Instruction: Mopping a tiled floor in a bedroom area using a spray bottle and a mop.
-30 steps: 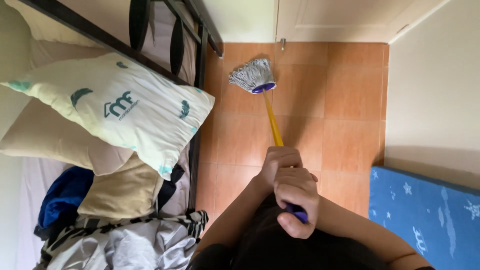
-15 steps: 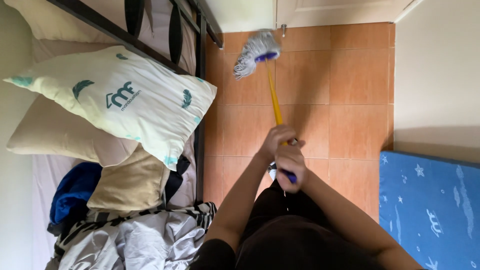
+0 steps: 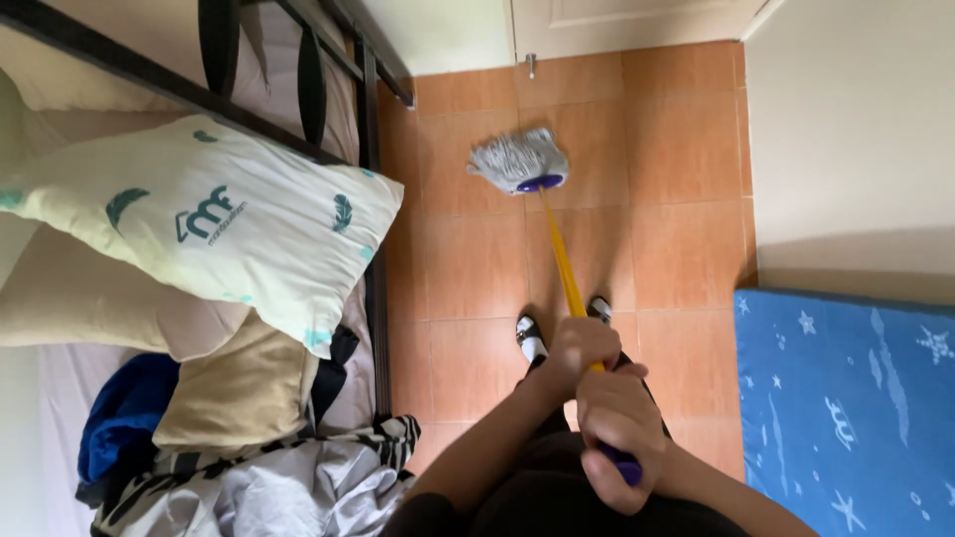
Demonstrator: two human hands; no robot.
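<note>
A mop with a yellow handle (image 3: 562, 264) and a grey string head (image 3: 517, 159) on a purple collar rests on the orange floor tiles (image 3: 468, 268). My left hand (image 3: 582, 350) grips the handle higher up, just above my feet. Closer to my body, my right hand (image 3: 619, 428) is wrapped around the purple end grip (image 3: 629, 467). The mop head lies on the floor ahead of me, between the bed and the wall.
A black metal bed frame (image 3: 373, 199) stands at the left, piled with a white patterned pillow (image 3: 229, 224), beige pillows and crumpled bedding (image 3: 269, 487). A blue starred mattress (image 3: 846, 398) lies at the right by the white wall. A white door (image 3: 637, 20) closes the far end.
The mop head went out toward the door, then came back nearer to my feet. Both hands stayed on the handle.
</note>
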